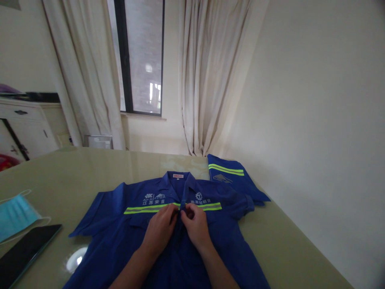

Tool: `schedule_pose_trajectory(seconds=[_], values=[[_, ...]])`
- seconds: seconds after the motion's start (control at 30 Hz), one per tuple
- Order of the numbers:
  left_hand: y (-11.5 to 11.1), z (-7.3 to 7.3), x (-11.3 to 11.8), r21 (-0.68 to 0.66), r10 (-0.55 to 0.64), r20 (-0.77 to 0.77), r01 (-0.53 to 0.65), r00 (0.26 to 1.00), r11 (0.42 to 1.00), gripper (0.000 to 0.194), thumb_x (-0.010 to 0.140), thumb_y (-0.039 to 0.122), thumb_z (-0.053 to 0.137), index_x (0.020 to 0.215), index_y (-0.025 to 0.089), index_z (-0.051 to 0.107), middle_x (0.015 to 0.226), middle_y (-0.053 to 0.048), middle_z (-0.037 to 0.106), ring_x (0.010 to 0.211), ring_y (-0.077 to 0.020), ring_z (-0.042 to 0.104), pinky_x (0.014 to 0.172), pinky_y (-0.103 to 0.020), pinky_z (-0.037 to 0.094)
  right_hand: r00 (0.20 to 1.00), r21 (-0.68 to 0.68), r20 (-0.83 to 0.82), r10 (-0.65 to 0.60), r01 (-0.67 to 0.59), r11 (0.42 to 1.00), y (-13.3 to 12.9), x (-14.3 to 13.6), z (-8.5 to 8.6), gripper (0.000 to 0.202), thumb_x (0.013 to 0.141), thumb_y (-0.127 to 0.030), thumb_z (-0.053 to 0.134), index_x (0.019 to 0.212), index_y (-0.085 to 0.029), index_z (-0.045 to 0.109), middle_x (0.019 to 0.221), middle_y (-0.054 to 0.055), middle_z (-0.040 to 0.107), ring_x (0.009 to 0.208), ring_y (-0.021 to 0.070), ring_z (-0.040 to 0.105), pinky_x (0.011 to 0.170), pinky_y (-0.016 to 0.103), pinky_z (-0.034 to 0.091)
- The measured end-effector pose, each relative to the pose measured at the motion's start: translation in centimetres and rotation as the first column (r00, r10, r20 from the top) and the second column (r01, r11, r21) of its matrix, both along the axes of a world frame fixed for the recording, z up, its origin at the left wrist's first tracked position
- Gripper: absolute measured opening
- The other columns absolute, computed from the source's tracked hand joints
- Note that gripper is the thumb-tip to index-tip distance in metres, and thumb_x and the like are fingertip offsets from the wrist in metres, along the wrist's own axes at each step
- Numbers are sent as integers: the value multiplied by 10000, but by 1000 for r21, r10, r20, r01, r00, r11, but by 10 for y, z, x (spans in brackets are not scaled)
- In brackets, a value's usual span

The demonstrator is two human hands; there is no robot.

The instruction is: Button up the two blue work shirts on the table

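Note:
A blue short-sleeved work shirt (207, 237) lies spread face up, collar away from me, with a yellow-green reflective stripe across the chest and white lettering above it. My left hand (162, 224) pinches the front placket near the stripe, just left of the centre line. Close beside it, my right hand (195, 222) grips the placket from the other side, thumb and fingers together. The fingertips of both hands nearly meet at the shirt's front opening. Any button between them is too small to make out. The collar is open and shows a label inside.
Another folded blue garment (237, 176) with reflective stripes lies behind the shirt's right shoulder, by the wall. At the left are a light blue face mask (16, 216) and a black phone (27, 253) on the greenish table (90, 168). Curtains and a window stand beyond.

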State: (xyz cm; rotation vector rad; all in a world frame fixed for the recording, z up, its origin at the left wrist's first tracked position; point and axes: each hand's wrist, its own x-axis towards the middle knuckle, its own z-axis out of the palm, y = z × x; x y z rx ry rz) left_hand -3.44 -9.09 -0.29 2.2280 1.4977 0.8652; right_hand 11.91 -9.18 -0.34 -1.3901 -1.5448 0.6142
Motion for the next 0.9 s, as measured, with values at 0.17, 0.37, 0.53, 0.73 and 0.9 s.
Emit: schedule_pose_trajectory(seconds=[0.17, 0.37, 0.53, 0.73, 0.9], values=[[-3, 1, 2, 33, 19, -149, -14, 989, 999, 232, 978, 140, 412, 1037, 234, 615, 1060, -63, 703, 1004, -228, 672, 888, -337, 510, 952, 58, 306, -29, 12, 998, -8, -9, 3, 159, 826, -137, 554, 803, -220, 687, 822, 31, 686, 761, 190, 622, 689, 265, 400], [-3, 2, 1, -16, 18, -180, -21, 983, 1000, 291, 947, 67, 392, 1069, 227, 602, 1100, -69, 717, 1047, -211, 676, 926, -324, 508, 931, 64, 363, -32, 10, 998, -10, -10, 8, 135, 832, -140, 575, 794, -221, 676, 788, 17, 678, 704, 173, 612, 651, 257, 375], [-3, -2, 0, -12, 16, -88, -17, 996, 1000, 372, 949, 74, 389, 1250, 232, 539, 1221, -88, 709, 1135, -217, 672, 970, -348, 505, 924, 107, 381, 32, -79, 991, -12, -8, 11, 233, 941, -219, 501, 776, -216, 665, 762, 26, 692, 698, 170, 632, 650, 255, 373], [1, 1, -3, -36, -18, 184, 25, 983, 999, 237, 964, 184, 428, 1160, 255, 541, 1028, -41, 737, 982, -207, 712, 873, -323, 523, 955, -11, 285, 79, -79, 997, -10, -7, 10, 160, 874, -152, 566, 953, -236, 677, 724, -25, 696, 638, 146, 639, 613, 215, 375], [5, 8, -7, -139, -50, 369, 108, 928, 984, 221, 976, 385, 502, 1136, 246, 563, 913, -24, 759, 857, -220, 735, 786, -318, 540, 934, -8, 351, 58, -59, 998, -10, -9, 10, 121, 913, -160, 565, 921, -241, 654, 830, -4, 696, 754, 161, 648, 666, 221, 384]])
